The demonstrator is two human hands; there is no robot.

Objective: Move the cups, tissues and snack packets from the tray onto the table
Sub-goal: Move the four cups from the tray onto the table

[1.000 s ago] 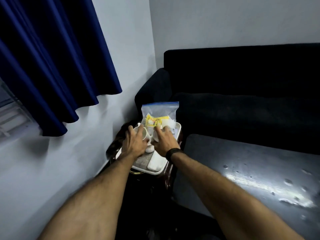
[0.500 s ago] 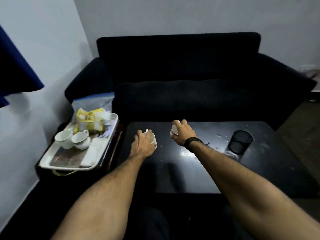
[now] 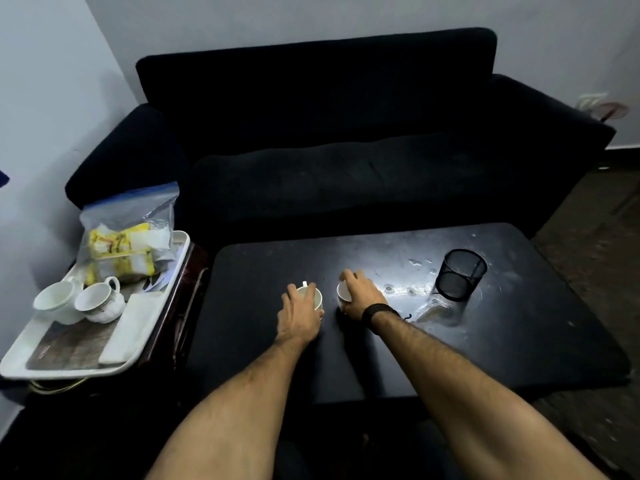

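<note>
Compared with half a second earlier, both hands have lowered slightly toward the black rectangular coffee table (image 3: pixel 519 341), each keeping its cup; the view is otherwise much the same. The left hand (image 3: pixel 299 315) is wrapped from above around a white ceramic cup (image 3: pixel 314 297), fingers curled on its rim and side. The right hand (image 3: pixel 360 296), with a black band on the wrist, grips a second white cup (image 3: pixel 343 293) in the same manner. The two cups lie just beside each other near the table's centre; whether their bases touch the surface cannot be told. A black wire-mesh cylindrical holder (image 3: pixel 460 274) stands on the table, to the right of the hands and apart from them. On the white plastic rectangular tray (image 3: pixel 20 368) at left, set on a dark wooden side stand (image 3: pixel 180 296), remain two white handled teacups (image 3: pixel 98 303) touching one another, a flat white folded tissue stack (image 3: pixel 130 329) just beside them, and a clear zip bag of yellow snack packets (image 3: pixel 126 244) at the far end. A black fabric sofa (image 3: pixel 329 133) stands behind the table.
</note>
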